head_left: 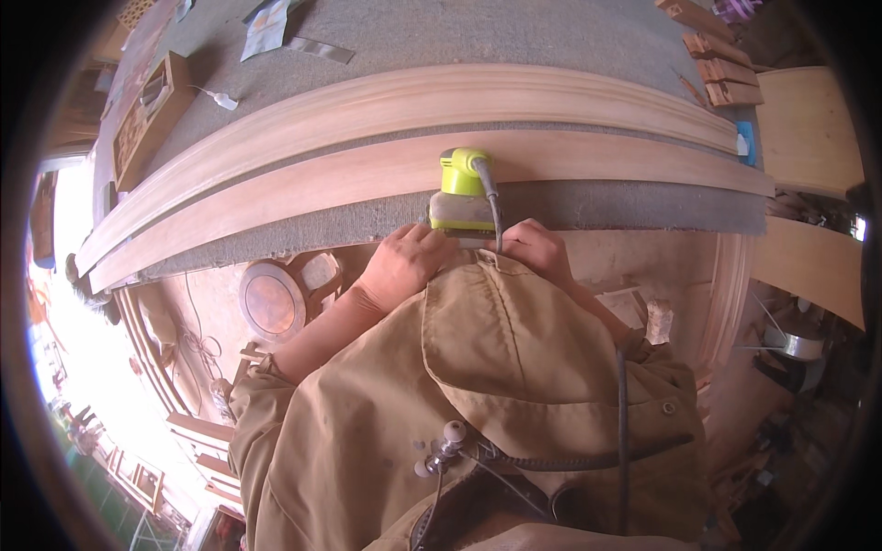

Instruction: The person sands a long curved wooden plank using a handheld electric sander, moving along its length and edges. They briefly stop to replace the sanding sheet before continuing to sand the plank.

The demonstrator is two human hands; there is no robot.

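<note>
Both forearms come up from the lower edge in tan sleeves and meet at the near edge of the worktop [570, 207], which is covered in grey carpet-like cloth. The left hand [404, 262] lies knuckles up, fingers curled forward, its grip closed around the near end of a yellow-green power sander [462, 191]. The right hand [536, 248] sits just beside it on the other side of the tool, fingers bent; a flap of the jacket hides part of it, so whether its grip clasps the sander or only rests against it cannot be told. The sander rests on a long curved wooden moulding [322, 184] lying across the worktop, with a second curved moulding [395, 96] just beyond it. A black cord [493, 207] runs from the sander back between the hands.
</note>
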